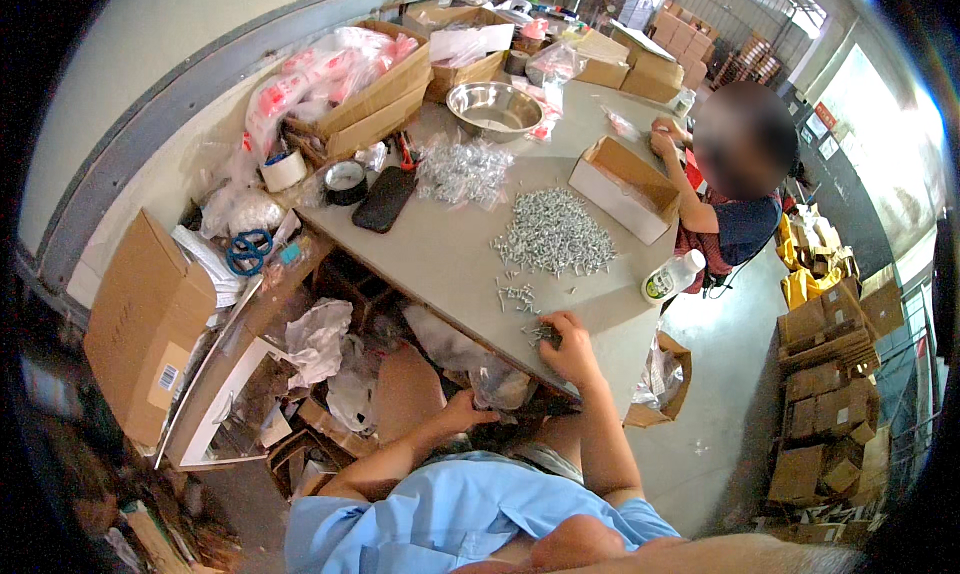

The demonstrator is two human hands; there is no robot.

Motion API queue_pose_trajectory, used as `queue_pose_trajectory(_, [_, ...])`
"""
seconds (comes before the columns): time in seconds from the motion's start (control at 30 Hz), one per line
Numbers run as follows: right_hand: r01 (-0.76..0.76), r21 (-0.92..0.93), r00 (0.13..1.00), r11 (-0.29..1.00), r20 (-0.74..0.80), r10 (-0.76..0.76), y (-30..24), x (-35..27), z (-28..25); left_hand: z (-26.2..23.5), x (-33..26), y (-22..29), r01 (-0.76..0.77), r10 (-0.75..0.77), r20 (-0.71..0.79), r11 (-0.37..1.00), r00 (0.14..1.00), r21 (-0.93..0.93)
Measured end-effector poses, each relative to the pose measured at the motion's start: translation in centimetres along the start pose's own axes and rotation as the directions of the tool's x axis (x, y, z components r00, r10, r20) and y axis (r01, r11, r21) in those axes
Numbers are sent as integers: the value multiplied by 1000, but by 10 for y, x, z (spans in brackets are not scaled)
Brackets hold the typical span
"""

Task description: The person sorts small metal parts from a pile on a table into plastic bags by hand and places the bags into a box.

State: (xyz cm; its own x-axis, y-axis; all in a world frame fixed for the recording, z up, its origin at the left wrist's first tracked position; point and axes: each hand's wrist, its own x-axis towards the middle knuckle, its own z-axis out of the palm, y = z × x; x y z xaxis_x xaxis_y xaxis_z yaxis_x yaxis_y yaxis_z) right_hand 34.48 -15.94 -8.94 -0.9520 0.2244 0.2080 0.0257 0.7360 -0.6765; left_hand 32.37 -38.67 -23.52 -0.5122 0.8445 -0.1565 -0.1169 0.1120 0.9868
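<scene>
A pile of small silver screws [555, 232] lies on the grey table [440, 284]. A few loose screws [517, 296] trail from it toward the near edge. My right hand [570, 349] rests at that edge, its fingers bent and apart around several screws [537, 332] on the tabletop. Below the edge, my left hand [466, 414] is closed at a clear plastic bag [502, 385]; the fingertips are partly hidden. Farther left on the table lies a heap of small clear bags with silver hardware in them [462, 171].
A white open carton [625, 189] and a white bottle [674, 277] stand on the right side. A steel bowl [494, 110], black phone [385, 200] and tape roll [345, 182] sit farther back. A co-worker [735, 174] sits at the right. Cardboard boxes [150, 324] crowd the left.
</scene>
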Motion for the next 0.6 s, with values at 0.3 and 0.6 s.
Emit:
queue_pose_trajectory(0.3, [67, -29, 997, 997, -35, -68, -1, 1, 2, 15, 3, -16, -65, 71, -212, 997, 975, 32])
queue_pose_trajectory(0.6, [58, -147, 992, 987, -101, -74, 0, -5, 13, 21, 1, -10, -32, 45, -287, 998, 957, 53])
